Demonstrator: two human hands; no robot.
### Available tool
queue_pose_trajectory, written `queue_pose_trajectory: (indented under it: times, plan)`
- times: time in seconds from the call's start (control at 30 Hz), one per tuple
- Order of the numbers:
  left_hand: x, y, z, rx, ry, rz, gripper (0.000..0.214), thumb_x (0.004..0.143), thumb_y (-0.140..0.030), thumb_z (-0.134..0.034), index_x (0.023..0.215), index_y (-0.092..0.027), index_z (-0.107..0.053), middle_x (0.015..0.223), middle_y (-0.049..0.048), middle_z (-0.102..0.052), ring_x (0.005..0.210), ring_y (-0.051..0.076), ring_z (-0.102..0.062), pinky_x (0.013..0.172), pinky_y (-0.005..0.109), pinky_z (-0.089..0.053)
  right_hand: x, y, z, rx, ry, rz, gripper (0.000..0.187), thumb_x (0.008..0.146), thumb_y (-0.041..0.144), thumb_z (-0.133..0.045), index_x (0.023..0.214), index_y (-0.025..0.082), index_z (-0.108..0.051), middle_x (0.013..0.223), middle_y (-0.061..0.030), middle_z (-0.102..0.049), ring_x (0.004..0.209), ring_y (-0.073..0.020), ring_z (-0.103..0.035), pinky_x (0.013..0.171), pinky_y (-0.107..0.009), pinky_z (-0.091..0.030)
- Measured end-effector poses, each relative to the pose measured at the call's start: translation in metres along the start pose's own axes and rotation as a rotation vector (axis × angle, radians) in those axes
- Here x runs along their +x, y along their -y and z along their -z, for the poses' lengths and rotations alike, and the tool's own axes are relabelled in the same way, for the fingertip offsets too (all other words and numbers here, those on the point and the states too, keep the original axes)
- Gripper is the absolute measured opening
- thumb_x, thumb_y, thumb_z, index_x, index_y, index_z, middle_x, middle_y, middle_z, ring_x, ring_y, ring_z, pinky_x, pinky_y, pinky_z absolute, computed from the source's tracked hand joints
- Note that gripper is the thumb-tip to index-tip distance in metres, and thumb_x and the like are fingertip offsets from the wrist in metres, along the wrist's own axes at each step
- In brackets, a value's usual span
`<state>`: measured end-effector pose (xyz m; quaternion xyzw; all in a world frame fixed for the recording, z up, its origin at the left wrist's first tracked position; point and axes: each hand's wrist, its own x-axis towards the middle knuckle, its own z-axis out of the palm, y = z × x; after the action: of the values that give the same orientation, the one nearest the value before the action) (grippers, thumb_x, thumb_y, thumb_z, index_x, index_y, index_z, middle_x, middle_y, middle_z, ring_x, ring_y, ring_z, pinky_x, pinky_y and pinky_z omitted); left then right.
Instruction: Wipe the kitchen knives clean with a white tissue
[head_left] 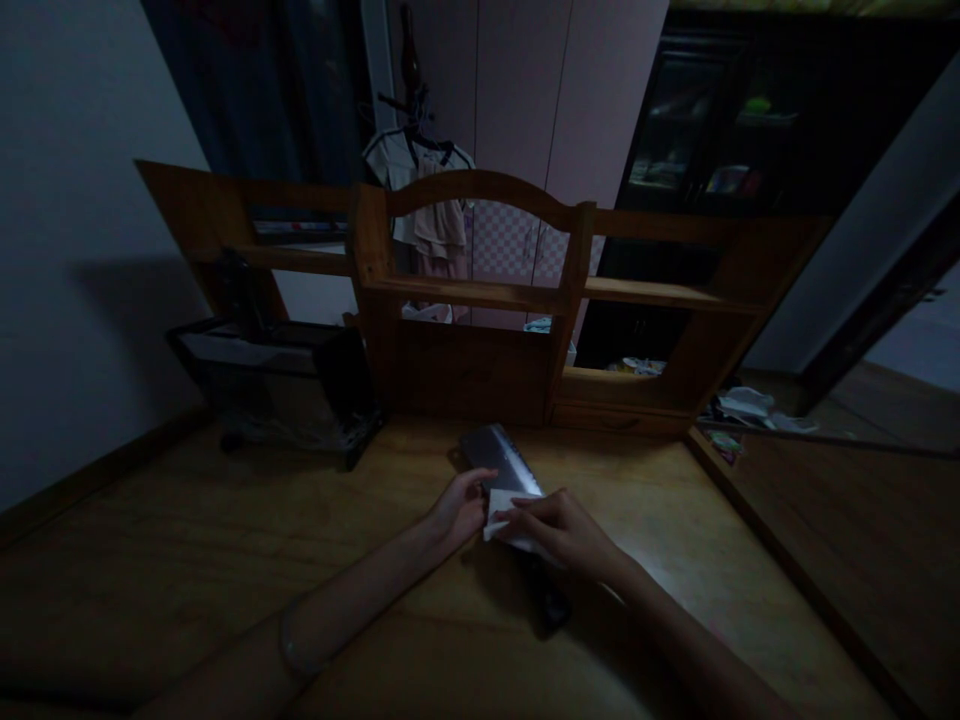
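1. Far left: pale wall (67, 200); beside it, a dark-framed, boxy case (277, 385) on short feet, standing on the wooden tabletop (225, 570). Contents too dim to tell.
2. Left forearm comes in from below, a thin bangle (289, 645) round it.
3. Behind the shelf unit, pale clothes (439, 225) on a hanger, partly seen through its openings.
4. Left hand (459, 512): grasping the left edge of a broad knife, thumb laid over the blade; the other fingers partly hidden.
5. Centre back: wooden shelf unit (469, 292) with an arched top, spanning the table's far side.
6. Broad knife (499, 455): between the two hands, over the middle of the tabletop. Shiny blade points away toward the shelf unit, dark handle (551, 605) toward the wearer. Whether the blade touches the wood, cannot tell.
7. White cloth or tissue (504, 505), folded, against the blade.
8. Right hand (562, 530): fingers bent, pinching the white cloth down on the blade.
9. Right of centre: small drawer (621, 421) low in the shelf unit; black glass-doored cabinet (694, 120) behind.
10. Far right: pale crumpled items (750, 405), blurred, beyond the table's edge.
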<state>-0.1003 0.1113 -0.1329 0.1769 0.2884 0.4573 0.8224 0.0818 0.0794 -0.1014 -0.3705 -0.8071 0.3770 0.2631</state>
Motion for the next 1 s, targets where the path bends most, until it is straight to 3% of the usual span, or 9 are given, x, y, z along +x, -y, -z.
queue_pose_trajectory:
  times: [0.27, 0.77, 1.0]
  plan:
    - [0.0011, 0.001, 0.0035, 0.004, -0.003, -0.007, 0.004, 0.079, -0.014, -0.056, 0.08, -0.01, -0.058, 0.075, 0.0105, -0.065, 0.069, 0.021, -0.065, 0.07, 0.032, -0.052, -0.0009, 0.0033, -0.0003, 0.01, -0.029, -0.008, 0.049, 0.094, 0.049, -0.042, 0.091, 0.015, -0.077, 0.069, -0.0027, -0.069, 0.058, -0.0136, -0.056, 0.055, -0.022, -0.038]
    - [0.0026, 0.0009, 0.0026, -0.003, 0.019, 0.005, 0.006, 0.08, -0.014, -0.054, 0.079, -0.01, -0.058, 0.073, 0.0101, -0.065, 0.064, 0.02, -0.063, 0.068, 0.033, -0.051, -0.0001, -0.0007, -0.0027, -0.025, -0.034, 0.0, 0.046, 0.096, 0.046, -0.042, 0.088, 0.017, -0.077, 0.067, -0.0003, -0.067, 0.054, -0.0104, -0.051, 0.052, -0.021, -0.032]
    - [0.0046, 0.0019, 0.0045, 0.026, -0.016, 0.012, 0.009, 0.081, -0.014, -0.054, 0.076, -0.009, -0.059, 0.067, 0.0087, -0.063, 0.056, 0.016, -0.06, 0.061, 0.028, -0.05, -0.0006, -0.0016, -0.0027, -0.017, -0.036, -0.023, 0.046, 0.096, 0.046, -0.043, 0.089, 0.017, -0.077, 0.067, -0.0001, -0.067, 0.054, -0.0105, -0.051, 0.052, -0.021, -0.031]
